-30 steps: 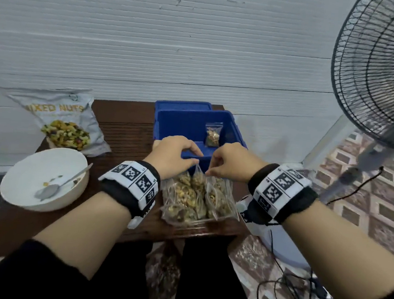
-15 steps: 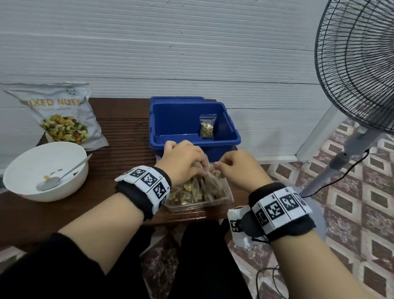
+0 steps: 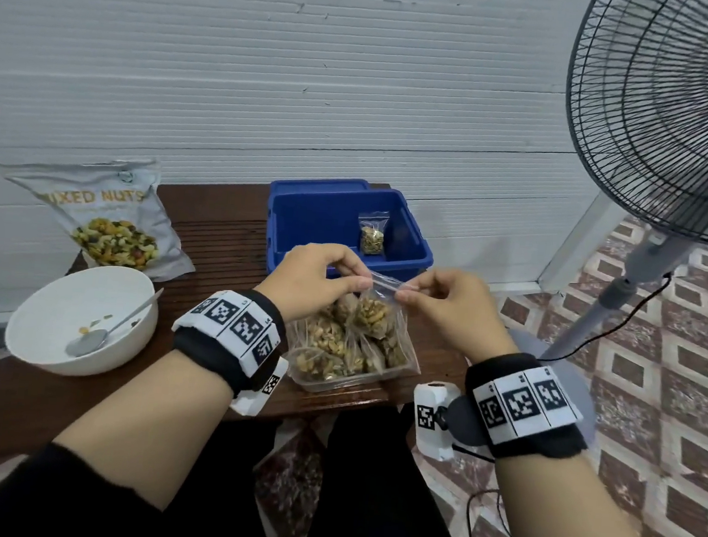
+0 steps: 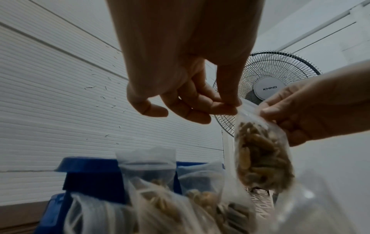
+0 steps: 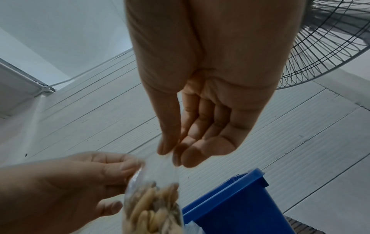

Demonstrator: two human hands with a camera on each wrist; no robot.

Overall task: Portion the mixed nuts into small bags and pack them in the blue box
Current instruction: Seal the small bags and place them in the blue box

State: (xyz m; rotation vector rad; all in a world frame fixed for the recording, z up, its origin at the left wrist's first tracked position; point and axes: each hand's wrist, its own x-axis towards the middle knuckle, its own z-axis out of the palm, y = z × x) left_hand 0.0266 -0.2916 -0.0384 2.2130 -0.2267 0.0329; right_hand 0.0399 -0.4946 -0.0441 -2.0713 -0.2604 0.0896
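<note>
A small clear bag of mixed nuts [image 3: 372, 312] [image 4: 260, 156] [image 5: 154, 207] hangs above a clear tray [image 3: 410, 368] that holds several filled bags [image 3: 329, 347]. My left hand [image 3: 322, 276] [image 4: 226, 107] pinches the bag's top edge at its left end. My right hand [image 3: 439, 294] [image 5: 174, 153] pinches the same edge at its right end. Behind them the blue box [image 3: 413, 247] stands without its lid, with one filled bag [image 3: 373, 233] leaning inside it.
A white bowl [image 3: 43, 320] with a spoon [image 3: 101, 333] sits at the left, and the big mixed nuts pouch [image 3: 102, 214] leans behind it. The blue lid [image 3: 321, 183] stands behind the box. A standing fan [image 3: 667, 136] rises at the right, off the wooden table [image 3: 218, 249].
Both hands have lifted one small bag out of the tray and now hold it by its top edge. Before, they were down among the bags in the tray.
</note>
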